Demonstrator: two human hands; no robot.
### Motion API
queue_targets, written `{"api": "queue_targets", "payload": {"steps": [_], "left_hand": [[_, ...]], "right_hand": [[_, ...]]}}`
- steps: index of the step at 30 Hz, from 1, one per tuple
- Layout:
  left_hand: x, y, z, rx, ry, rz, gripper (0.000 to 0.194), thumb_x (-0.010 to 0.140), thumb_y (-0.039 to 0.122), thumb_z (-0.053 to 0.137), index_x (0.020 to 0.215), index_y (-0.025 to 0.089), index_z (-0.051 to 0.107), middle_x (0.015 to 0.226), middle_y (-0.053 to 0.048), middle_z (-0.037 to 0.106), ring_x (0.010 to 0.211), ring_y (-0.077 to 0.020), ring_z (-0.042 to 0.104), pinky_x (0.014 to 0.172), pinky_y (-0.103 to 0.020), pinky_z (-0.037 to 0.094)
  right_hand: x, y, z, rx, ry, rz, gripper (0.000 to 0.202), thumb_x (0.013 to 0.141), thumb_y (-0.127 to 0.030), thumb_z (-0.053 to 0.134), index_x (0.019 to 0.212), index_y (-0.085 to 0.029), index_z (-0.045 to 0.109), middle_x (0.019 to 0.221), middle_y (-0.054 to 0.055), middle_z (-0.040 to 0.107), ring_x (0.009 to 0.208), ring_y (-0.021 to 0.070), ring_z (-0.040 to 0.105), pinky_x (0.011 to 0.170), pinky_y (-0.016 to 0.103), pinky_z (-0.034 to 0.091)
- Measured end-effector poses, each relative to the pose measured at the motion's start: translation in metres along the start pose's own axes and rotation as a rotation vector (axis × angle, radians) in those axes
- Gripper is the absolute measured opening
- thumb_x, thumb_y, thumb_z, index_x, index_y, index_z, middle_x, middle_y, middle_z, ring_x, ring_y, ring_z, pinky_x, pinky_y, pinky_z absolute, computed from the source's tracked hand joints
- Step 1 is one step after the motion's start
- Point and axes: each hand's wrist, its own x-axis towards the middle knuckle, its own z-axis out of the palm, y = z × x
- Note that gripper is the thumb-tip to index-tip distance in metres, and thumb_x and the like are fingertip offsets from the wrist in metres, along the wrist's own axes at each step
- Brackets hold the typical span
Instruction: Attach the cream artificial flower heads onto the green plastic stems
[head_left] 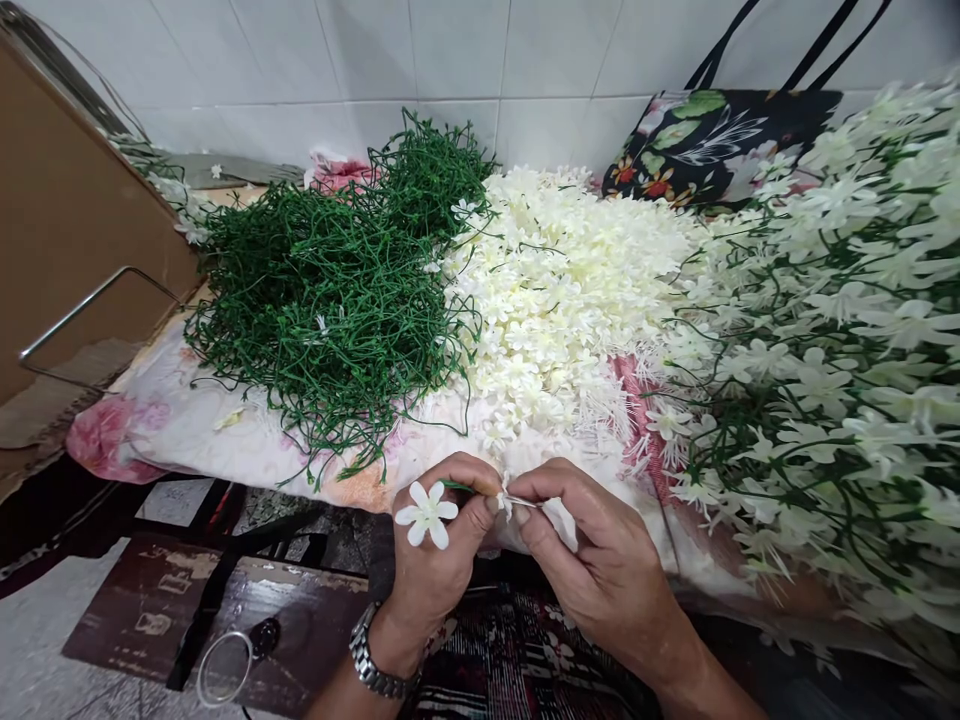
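Note:
My left hand [442, 535], with a metal watch on its wrist, pinches a green artificial flower stem [457, 486] near the cloth's front edge. A white five-petalled flower [427, 514] shows on the thumb side of that hand. My right hand [592, 560] is closed, its thumb and forefinger pinching thin white flower stamens [523, 500] at the tip of the stem. A loose white petal piece [559, 522] rests against its fingers. Both hands' fingertips nearly meet, so the joint between stem and stamens is partly hidden.
Behind my hands lie a heap of green stems [322, 300] and a pile of white blossoms [555, 290] on a floral cloth [247, 445]. Assembled flower sprays [847, 380] fill the right side. A cardboard box [82, 230] stands left; a floral bag [720, 145] leans on the wall.

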Motion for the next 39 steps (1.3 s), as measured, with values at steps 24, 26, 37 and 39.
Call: {"api": "queue_targets", "payload": {"steps": [24, 26, 37, 39], "left_hand": [[-0.005, 0.019, 0.005, 0.506, -0.104, 0.356, 0.012, 0.082, 0.009, 0.056, 0.089, 0.019, 0.058, 0.074, -0.002, 0.064, 0.065, -0.0127, 0.06, 0.057, -0.023, 0.048], [-0.006, 0.02, 0.005, 0.545, -0.074, 0.319, 0.014, 0.081, 0.009, 0.056, 0.09, 0.02, 0.057, 0.073, 0.0, 0.063, 0.063, -0.0122, 0.06, 0.056, -0.022, 0.048], [-0.002, 0.021, 0.009, 0.436, -0.074, 0.348, 0.014, 0.079, 0.004, 0.055, 0.083, 0.017, 0.057, 0.074, -0.002, 0.062, 0.066, -0.012, 0.059, 0.056, -0.022, 0.047], [-0.002, 0.021, 0.009, 0.454, -0.076, 0.376, 0.013, 0.079, 0.004, 0.055, 0.084, 0.016, 0.057, 0.073, -0.002, 0.061, 0.066, -0.0114, 0.058, 0.057, -0.022, 0.047]], "right_hand": [[-0.005, 0.007, 0.003, 0.087, 0.077, 0.033, 0.012, 0.084, -0.01, 0.051, 0.077, -0.018, 0.056, 0.064, -0.002, 0.056, 0.056, 0.0084, 0.053, 0.051, 0.018, 0.044], [-0.007, 0.008, 0.004, 0.119, 0.081, 0.055, 0.012, 0.084, -0.01, 0.051, 0.078, -0.018, 0.057, 0.065, -0.001, 0.057, 0.057, 0.0089, 0.055, 0.052, 0.019, 0.045], [-0.009, 0.013, 0.006, 0.208, 0.093, 0.155, 0.009, 0.085, -0.016, 0.052, 0.078, -0.019, 0.056, 0.063, -0.003, 0.055, 0.053, 0.0073, 0.051, 0.049, 0.015, 0.044], [-0.008, 0.013, 0.005, 0.206, 0.088, 0.145, 0.01, 0.085, -0.015, 0.052, 0.078, -0.02, 0.056, 0.064, -0.003, 0.055, 0.054, 0.0069, 0.051, 0.051, 0.015, 0.044]]}}
